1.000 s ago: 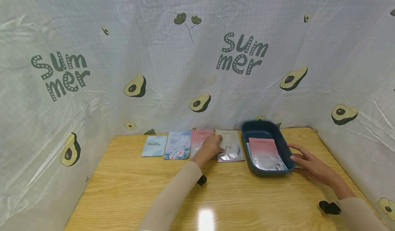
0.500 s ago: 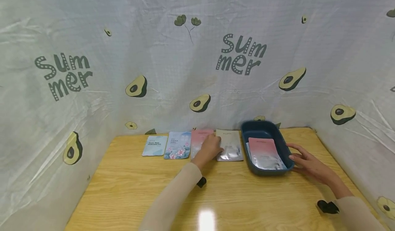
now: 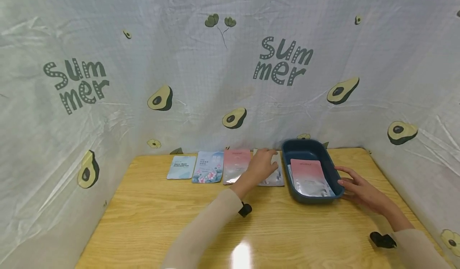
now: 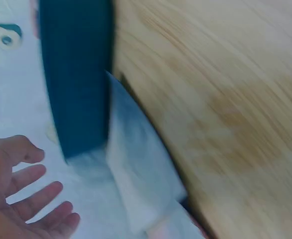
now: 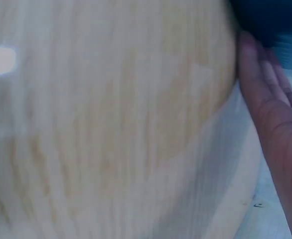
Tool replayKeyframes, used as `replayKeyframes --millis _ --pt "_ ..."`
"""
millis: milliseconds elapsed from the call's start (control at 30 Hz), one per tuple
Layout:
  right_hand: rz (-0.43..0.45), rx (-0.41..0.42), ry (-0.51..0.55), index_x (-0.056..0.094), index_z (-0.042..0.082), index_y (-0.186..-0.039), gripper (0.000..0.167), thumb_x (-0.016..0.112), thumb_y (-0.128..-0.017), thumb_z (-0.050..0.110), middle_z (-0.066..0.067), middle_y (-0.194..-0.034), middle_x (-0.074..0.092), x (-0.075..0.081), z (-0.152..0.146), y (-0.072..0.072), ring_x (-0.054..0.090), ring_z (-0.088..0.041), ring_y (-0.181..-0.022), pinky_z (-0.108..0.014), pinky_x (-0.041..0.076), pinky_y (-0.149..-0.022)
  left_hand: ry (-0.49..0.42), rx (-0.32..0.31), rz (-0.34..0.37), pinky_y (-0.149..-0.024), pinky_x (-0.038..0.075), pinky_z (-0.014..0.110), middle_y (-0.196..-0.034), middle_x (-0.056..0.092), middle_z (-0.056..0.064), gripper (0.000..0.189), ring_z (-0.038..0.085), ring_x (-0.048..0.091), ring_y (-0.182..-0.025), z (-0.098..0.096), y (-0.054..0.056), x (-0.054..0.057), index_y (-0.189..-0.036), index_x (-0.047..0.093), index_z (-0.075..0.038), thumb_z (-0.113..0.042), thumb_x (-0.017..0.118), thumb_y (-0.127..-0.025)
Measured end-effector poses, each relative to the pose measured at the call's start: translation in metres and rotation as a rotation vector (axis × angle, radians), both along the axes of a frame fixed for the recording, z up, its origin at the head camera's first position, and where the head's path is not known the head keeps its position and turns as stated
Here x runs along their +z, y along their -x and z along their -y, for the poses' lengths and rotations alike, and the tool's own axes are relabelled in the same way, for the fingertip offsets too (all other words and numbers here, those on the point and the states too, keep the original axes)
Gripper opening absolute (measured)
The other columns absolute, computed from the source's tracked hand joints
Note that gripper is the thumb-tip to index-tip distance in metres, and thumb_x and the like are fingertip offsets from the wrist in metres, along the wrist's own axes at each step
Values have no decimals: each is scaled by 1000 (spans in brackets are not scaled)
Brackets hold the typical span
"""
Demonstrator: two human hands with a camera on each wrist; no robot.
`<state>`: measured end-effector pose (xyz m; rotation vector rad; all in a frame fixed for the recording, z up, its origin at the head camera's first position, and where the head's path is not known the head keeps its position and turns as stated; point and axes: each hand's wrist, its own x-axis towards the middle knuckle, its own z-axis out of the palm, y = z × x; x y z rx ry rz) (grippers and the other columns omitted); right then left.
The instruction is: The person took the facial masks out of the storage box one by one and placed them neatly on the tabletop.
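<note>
My left hand (image 3: 261, 166) is over a silver-and-cream mask sachet (image 3: 276, 178) and hides much of it. In the left wrist view the fingers (image 4: 41, 196) are spread and hold nothing. Beside that sachet on the table lies a pink-and-silver sachet (image 3: 236, 166). Against the outer right wall of a dark blue plastic bin (image 3: 303, 200), my right hand (image 3: 363, 191) rests with its fingers extended. Inside the bin another pink-and-silver sachet (image 3: 310, 178) lies on top of a pale blue one, of which only the edges show.
Further left on the wooden table (image 3: 151, 221) lie a blue floral sachet (image 3: 208, 167) and a smaller light blue sachet (image 3: 181, 167). A white cloth printed with avocados (image 3: 234, 118) stands behind and at both sides. The bin is close to the back cloth.
My left hand has shifted right and a little up, from the gap between the pink and cream sachets to over the cream one, uncovering the pink one. The right hand stays at the bin.
</note>
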<state>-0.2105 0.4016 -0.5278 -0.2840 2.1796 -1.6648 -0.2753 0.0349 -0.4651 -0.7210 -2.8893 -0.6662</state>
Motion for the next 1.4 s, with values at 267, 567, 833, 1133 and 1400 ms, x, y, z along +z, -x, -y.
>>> replayKeyframes --millis 267,567,833,1133,1400 --pt "12 -16 -3 12 17 -161 63 47 -110 23 -37 -158 18 -1 -6 -2 59 -15 -123 -52 52 -98 -146 -151 162 -70 47 17 -128 68 7 45 11 65 -75 -46 -7 20 -140 62 -14 -18 70 -96" --pt "-10 -32 4 13 17 -161 60 45 -111 23 -38 -156 19 -5 -14 -11 61 -7 -117 -49 54 -95 -298 11 434 -105 47 31 -147 56 0 75 15 53 -133 -107 -15 19 -149 53 -20 -45 82 -85" --pt "-43 19 20 14 14 -161 59 44 -111 20 -37 -158 19 -5 -2 -2 61 -13 -121 -48 54 -96 -265 98 511 -120 27 53 -162 37 6 84 33 20 -154 -118 -14 -5 -158 40 -25 -37 82 -86" --pt "-55 -16 -10 17 13 -161 60 47 -110 23 -36 -156 23 -1 -1 3 57 -32 -126 -49 54 -95 -242 101 501 -118 27 59 -166 28 5 95 42 22 -151 -118 -1 -6 -157 39 -37 -36 91 -77" --pt "-37 -20 24 18 15 -161 60 48 -110 22 -35 -157 22 -6 -5 3 59 -12 -120 -54 52 -97 -238 137 493 -110 38 61 -167 20 7 111 46 21 -150 -126 2 -12 -160 27 -45 -38 94 -71"
